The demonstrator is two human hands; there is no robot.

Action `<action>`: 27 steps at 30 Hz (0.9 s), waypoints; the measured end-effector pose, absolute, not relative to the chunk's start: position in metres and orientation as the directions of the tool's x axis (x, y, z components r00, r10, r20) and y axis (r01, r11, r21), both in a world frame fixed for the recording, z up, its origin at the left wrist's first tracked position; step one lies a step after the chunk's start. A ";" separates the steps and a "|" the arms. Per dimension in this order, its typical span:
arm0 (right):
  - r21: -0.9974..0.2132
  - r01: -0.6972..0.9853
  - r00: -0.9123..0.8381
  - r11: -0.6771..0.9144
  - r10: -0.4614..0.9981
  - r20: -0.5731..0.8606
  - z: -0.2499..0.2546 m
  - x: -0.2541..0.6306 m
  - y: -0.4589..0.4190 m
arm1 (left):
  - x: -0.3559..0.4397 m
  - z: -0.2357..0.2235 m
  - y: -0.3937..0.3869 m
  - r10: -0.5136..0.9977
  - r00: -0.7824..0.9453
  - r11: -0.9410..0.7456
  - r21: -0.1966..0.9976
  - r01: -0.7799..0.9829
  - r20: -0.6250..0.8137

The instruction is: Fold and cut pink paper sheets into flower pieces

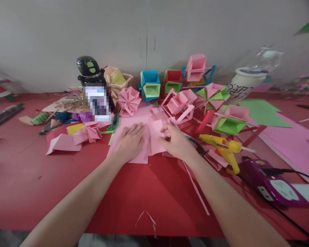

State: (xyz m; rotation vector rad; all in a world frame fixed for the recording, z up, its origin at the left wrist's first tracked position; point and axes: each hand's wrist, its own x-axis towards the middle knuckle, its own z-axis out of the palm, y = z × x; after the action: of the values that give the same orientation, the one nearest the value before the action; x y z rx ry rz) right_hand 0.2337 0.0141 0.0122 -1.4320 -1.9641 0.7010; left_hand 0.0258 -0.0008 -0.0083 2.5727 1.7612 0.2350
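Grey panel (67, 34) behind, red desk (134, 192) in front, full width. Large pink sheets (290, 137) at far right of desk; green sheet (262, 111) just behind them.

Pink work sheet (141, 157) is mid-desk, in front of the person. Purple power unit (262, 185) at right, black cable plugged in. Black figure-shaped stand (89, 68) back left, screen in front of it pixelated. White patterned cup (247, 85) back right, tilted in view.

Left hand (132, 140): flat, palm down, fingers extended, resting on the work sheet, gripping nothing. Right hand (176, 140): fingers curled, thumb and index part-way apart at the right edge of the pink flap (154, 137). Can't tell if it's pinched.

Flap sits just right of the left hand. Yellow glue gun (221, 145) right of the right hand, nozzle pointing left. Folded paper shapes along the back, e.g. blue-and-green box (149, 82) and pink pleated piece (129, 99). Smallest: thin pink strip (197, 192), lying near the right forearm.
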 end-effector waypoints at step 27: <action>-0.709 0.662 -0.265 0.242 0.961 0.081 0.027 0.259 0.017 | 0.027 -0.008 -0.002 0.939 0.314 -0.335 0.161 0.928 0.142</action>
State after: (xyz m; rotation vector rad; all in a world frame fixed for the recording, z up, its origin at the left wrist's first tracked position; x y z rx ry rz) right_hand 0.2591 0.0167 0.0275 -1.4777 -2.0090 0.7675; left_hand 0.0273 -0.0018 -0.0084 2.5063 1.7825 0.3253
